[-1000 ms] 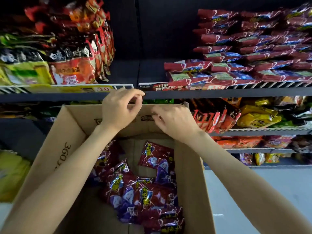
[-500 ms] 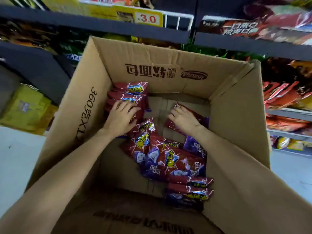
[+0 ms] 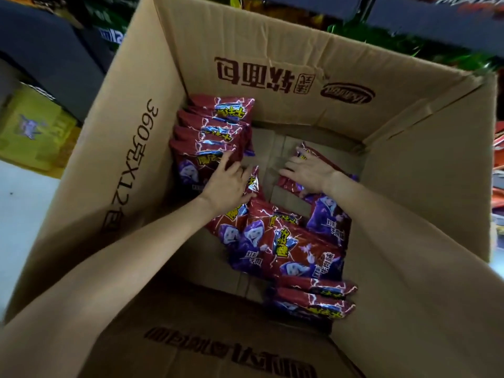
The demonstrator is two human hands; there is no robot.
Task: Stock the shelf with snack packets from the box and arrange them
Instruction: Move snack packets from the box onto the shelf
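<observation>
I look down into an open cardboard box holding several red and purple snack packets. A row of packets stands on edge against the box's left wall. My left hand lies with fingers on the nearest packet of that row, its thumb side against a loose packet. My right hand rests flat with spread fingers on a packet near the right wall. More loose packets lie in a heap on the box floor below my hands, and two stand at the near end.
Dark shelf edges run across the top, with green and yellow packs behind them. A yellow carton sits on a low shelf at the left. Pale floor shows left of the box. Red packets show at the far right.
A second ago both hands were at the box's top rim by the shelf. They dropped into the box, and my view tilted further down; both hands now lie on packets.
</observation>
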